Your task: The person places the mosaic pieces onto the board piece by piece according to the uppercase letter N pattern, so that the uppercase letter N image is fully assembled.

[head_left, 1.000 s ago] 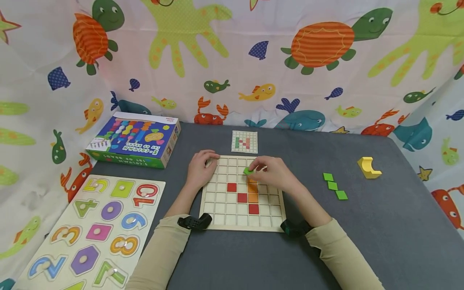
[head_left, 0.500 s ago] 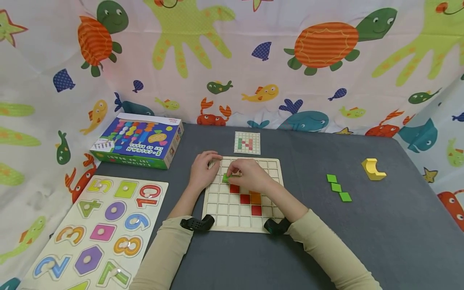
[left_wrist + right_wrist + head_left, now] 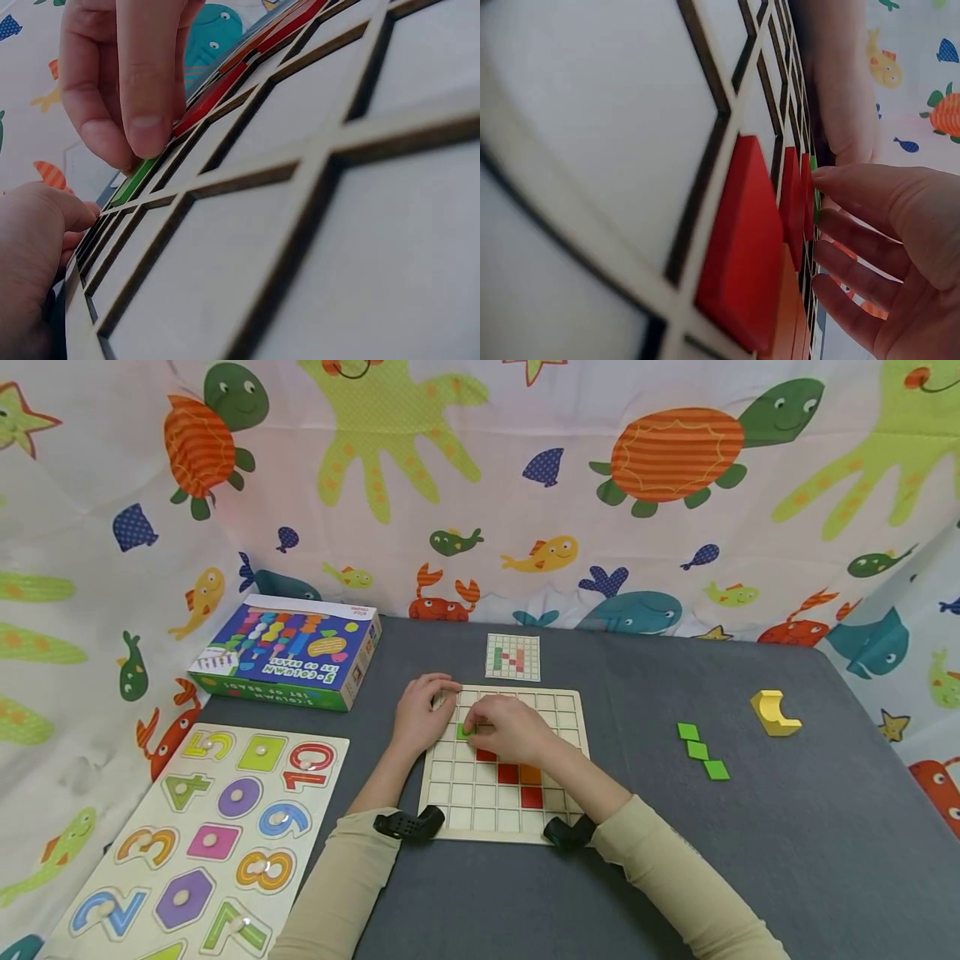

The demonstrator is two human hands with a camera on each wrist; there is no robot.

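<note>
My right hand [image 3: 510, 727] is over the upper left of a wooden grid board [image 3: 438, 818]. Its thumb and fingertips pinch a green square tile [image 3: 463, 732], which lies at a grid cell beside the left hand. In the left wrist view, the fingertips touch the end of this green tile [image 3: 133, 182]. Red tiles [image 3: 531, 797] run diagonally down the board from there, and an orange tile [image 3: 531, 774] shows partly past my right wrist. My left hand [image 3: 422, 717] holds the board's far left corner, its fingertips along the edge.
Several loose green tiles [image 3: 697, 751] and a yellow arch block [image 3: 772, 713] lie to the right. A small pattern card [image 3: 513, 657] sits beyond the board. At left are a number puzzle board [image 3: 300, 835] and a blue box [image 3: 288, 647]. A printed cloth [image 3: 480, 485] hangs behind.
My right hand has moved left across the board with the green tile, from above the orange column to a cell near the left hand. My left hand stays at the corner.
</note>
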